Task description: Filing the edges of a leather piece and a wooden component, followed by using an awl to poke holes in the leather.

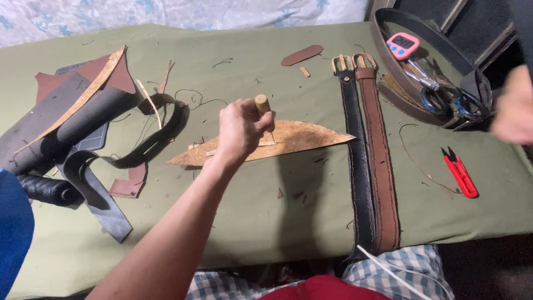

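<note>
Nearest the camera, checked cloth and a red garment (pixel 322 289) show at the bottom edge, with a thin white cord (pixel 388 266) lying across the checks. From there the left forearm runs up and to the right to the left hand (pixel 239 130), which is closed in a fist round a wooden-handled tool (pixel 262 105). The tool stands nearly upright, its handle leaning slightly to the left at the top and its tip pointing down onto a leather piece (pixel 294 138).

That piece is tan, long and tapered. Its long axis runs left to right across the green table cover (pixel 266 222), tilted a little so the right end sits higher, and its sharp point aims right toward two belts. A thin pale strip (pixel 261 145) lies on it along the same line, just under the fist.

To the right, a black belt (pixel 358 183) and a brown belt (pixel 383 178) lie side by side, touching, running from the near edge away to their buckles. Red snips (pixel 459 172) lie well right of them.

At the right edge the right hand (pixel 513 105) is blurred; I cannot tell its grip. Beyond it, scissors (pixel 444 100) and a pink timer (pixel 402 45) rest on a coiled strap. Far left lie dark leather rolls and scraps (pixel 72 116).
</note>
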